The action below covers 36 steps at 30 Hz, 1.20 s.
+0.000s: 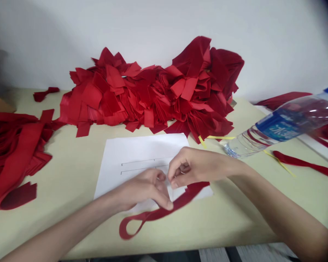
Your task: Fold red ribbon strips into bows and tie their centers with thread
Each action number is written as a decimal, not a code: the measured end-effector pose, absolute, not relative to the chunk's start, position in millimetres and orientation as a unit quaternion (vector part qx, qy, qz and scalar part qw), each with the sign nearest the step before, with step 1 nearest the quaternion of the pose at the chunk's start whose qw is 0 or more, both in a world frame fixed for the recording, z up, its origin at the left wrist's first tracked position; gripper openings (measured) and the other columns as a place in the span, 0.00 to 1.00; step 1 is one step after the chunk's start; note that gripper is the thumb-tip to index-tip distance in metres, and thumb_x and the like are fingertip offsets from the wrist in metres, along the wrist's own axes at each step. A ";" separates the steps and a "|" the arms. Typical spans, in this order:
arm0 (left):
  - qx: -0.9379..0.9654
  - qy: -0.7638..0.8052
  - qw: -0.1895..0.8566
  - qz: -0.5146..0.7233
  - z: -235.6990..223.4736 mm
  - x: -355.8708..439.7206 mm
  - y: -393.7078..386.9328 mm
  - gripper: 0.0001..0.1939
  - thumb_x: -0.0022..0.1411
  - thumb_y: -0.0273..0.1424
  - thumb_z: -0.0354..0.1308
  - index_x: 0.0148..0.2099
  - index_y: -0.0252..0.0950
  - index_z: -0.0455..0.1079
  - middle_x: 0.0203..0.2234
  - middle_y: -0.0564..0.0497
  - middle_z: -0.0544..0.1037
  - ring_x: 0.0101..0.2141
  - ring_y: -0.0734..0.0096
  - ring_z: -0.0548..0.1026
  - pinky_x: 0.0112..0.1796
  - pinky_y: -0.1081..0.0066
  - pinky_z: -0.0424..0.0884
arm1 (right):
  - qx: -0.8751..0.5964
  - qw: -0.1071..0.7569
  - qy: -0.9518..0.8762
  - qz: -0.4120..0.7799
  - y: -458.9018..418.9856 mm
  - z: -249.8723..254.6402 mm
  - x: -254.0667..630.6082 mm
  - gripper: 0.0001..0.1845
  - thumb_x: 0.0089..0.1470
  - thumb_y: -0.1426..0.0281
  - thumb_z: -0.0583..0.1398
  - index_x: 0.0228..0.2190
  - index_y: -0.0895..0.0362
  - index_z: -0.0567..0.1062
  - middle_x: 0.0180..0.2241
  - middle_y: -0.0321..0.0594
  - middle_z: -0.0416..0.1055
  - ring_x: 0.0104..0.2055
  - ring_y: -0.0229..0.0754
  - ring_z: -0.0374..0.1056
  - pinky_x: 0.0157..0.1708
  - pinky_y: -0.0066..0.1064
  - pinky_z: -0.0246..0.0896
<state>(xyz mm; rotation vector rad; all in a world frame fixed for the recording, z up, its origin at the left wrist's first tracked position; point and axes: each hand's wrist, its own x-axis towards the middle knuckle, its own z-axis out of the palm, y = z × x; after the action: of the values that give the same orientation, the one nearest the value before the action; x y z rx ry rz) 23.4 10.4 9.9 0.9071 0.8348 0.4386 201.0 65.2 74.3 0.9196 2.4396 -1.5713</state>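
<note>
Red fabric strip (150, 214) loops over lower edge of paper sheet (142, 149) on tabletop (71, 225). Left hand (142, 191) pinches strip, thumb and fingers closed. Right hand (191, 169) pinched shut just above strip; grip hidden, cannot tell what it holds. Red strip pile (150, 98) behind sheet; second pile (13, 160) far left; water bottle (284, 125) right.

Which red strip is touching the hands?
The looped one across the paper's edge, under the left hand and right hand; the others lie piled or loose elsewhere.
</note>
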 end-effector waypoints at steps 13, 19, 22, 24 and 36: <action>0.283 0.336 0.818 0.371 8.3 6.5 26.8 0.16 0.45 0.20 0.63 0.30 0.36 0.56 0.23 0.55 0.71 0.27 0.73 0.71 0.30 0.73 0.59 | 0.428 -0.104 0.849 -0.291 30.5 76.1 203.6 0.09 0.52 0.71 0.56 0.27 0.57 0.77 0.20 0.33 0.67 0.22 0.30 0.57 0.24 0.25 0.49; 0.340 0.254 0.845 0.324 10.2 9.4 21.6 0.14 0.43 0.21 0.62 0.30 0.35 0.59 0.23 0.51 0.75 0.26 0.72 0.71 0.29 0.73 0.60 | 0.350 -0.073 0.749 -0.557 53.5 65.6 212.7 0.11 0.47 0.65 0.61 0.28 0.61 0.77 0.21 0.33 0.65 0.21 0.29 0.54 0.22 0.23 0.52; 0.379 0.232 0.869 0.218 12.5 13.3 18.0 0.17 0.38 0.20 0.64 0.31 0.35 0.62 0.22 0.51 0.76 0.23 0.72 0.71 0.26 0.73 0.60 | 0.274 -0.038 0.714 -0.643 61.0 56.2 210.7 0.11 0.44 0.68 0.63 0.30 0.63 0.76 0.25 0.36 0.69 0.25 0.31 0.60 0.27 0.24 0.58; 0.407 0.237 0.866 0.165 15.5 16.1 15.8 0.17 0.37 0.21 0.65 0.31 0.34 0.63 0.20 0.53 0.74 0.21 0.74 0.69 0.25 0.74 0.60 | 0.237 0.004 0.701 -0.673 64.5 52.2 208.8 0.10 0.44 0.69 0.62 0.30 0.64 0.77 0.24 0.36 0.69 0.25 0.31 0.61 0.27 0.24 0.58; 0.520 0.469 0.637 0.323 17.6 16.3 16.2 0.16 0.46 0.22 0.57 0.26 0.39 0.49 0.17 0.60 0.66 0.20 0.78 0.62 0.23 0.75 0.57 | 0.386 -0.033 0.901 -0.195 35.9 73.5 185.7 0.10 0.50 0.76 0.55 0.22 0.58 0.75 0.21 0.34 0.69 0.22 0.32 0.58 0.25 0.26 0.47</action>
<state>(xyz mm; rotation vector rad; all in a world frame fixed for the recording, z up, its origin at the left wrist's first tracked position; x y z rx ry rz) 16.3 16.2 17.6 1.1874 1.0720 0.7378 185.7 35.9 73.5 1.2370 2.8918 -0.6241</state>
